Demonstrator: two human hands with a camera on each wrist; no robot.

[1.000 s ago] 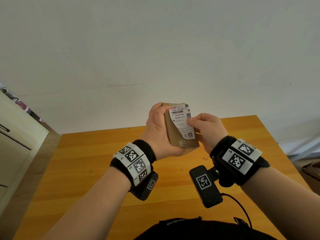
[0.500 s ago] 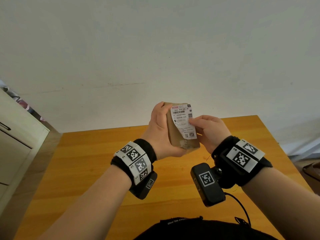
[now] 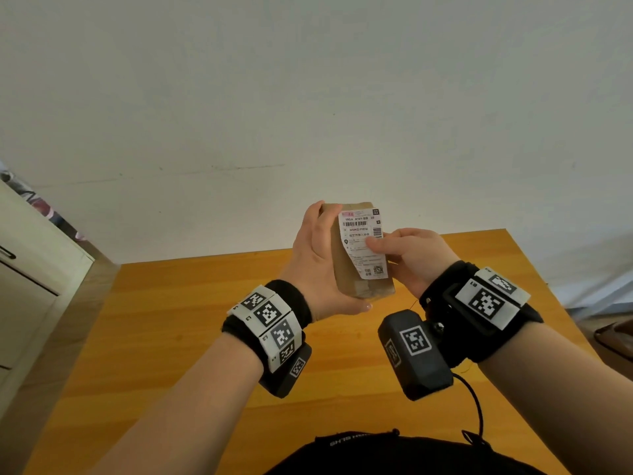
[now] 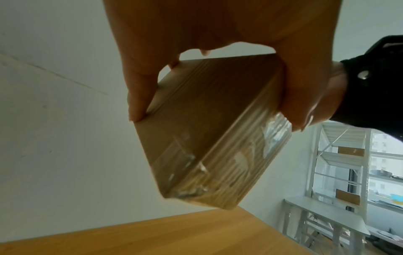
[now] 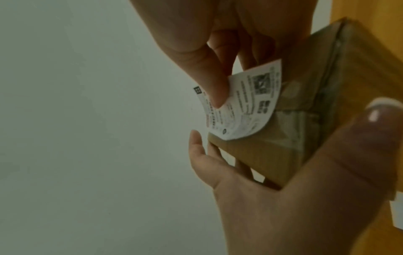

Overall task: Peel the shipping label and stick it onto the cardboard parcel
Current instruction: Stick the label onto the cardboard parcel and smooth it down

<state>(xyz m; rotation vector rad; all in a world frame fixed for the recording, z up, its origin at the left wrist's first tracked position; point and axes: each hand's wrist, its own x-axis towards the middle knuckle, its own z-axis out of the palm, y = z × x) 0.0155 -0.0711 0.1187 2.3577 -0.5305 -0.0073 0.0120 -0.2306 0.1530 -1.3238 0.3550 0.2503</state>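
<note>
The left hand (image 3: 317, 265) gripped the cardboard parcel (image 3: 346, 269) up above the table (image 3: 171, 320), keeping it steady. At three o'clock, the right hand (image 3: 411, 255) pinched the shipping label (image 3: 359, 241), probably to stick it flat.

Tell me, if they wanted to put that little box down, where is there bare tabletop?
The wooden table shows bare wood left of the left hand, out to the cabinet, and beyond the right hand toward the far corner. The middle is crowded: both hands hold the cardboard parcel and shipping label above it.
</note>
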